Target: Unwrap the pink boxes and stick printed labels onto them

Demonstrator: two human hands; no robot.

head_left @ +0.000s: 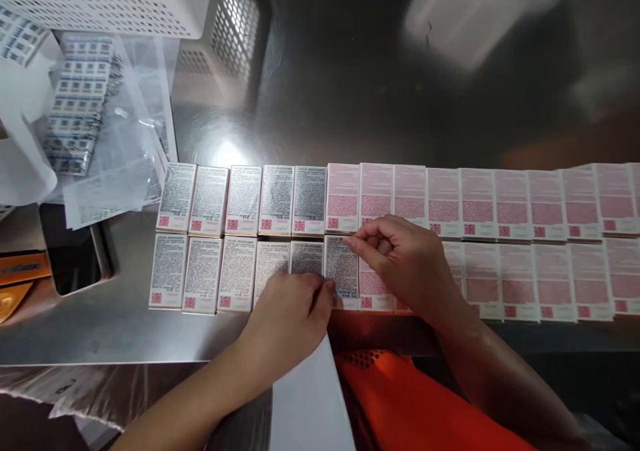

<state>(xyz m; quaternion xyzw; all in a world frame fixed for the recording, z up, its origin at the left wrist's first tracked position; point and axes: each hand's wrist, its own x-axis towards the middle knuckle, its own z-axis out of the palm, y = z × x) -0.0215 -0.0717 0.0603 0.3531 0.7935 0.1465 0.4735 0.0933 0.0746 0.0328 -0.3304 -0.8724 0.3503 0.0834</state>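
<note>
Right hand (400, 258) pinched a grey label (341, 268) at its top edge on the front-row box, sixth from left; left hand (293, 308) pressed flat, gripping nothing. Risk was skew or wrinkle if the pinch let go early, or nudging neighbouring boxes (270, 264) out of line.

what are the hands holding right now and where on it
Both hands work one label on a front-row box: the right hand pinches its top right corner, the left hand presses near its lower left edge. Neither lifts a box.
</note>
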